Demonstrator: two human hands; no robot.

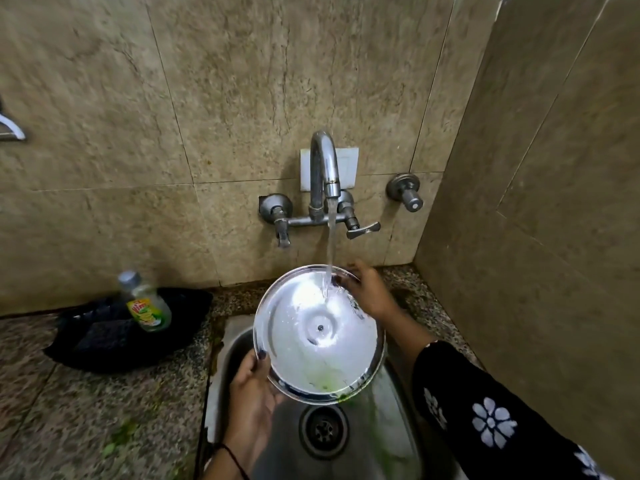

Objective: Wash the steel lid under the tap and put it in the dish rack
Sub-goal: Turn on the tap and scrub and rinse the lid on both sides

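Note:
The round steel lid [311, 341] is held tilted over the sink [388, 431], its inner side facing me, with a small hole at its centre and green soap residue near its lower rim. Water runs from the wall tap [323, 168] onto the lid's upper part. My left hand [251, 393] grips the lower left rim. My right hand [367, 292] holds the upper right rim, fingers on the wet surface. No dish rack is in view.
A dish-soap bottle [147, 304] lies on a black cloth [114, 337] on the speckled stone counter [69, 410] to the left. The sink drain [323, 427] is below the lid. Tiled walls close in behind and on the right. A metal hook [12, 128] is at far left.

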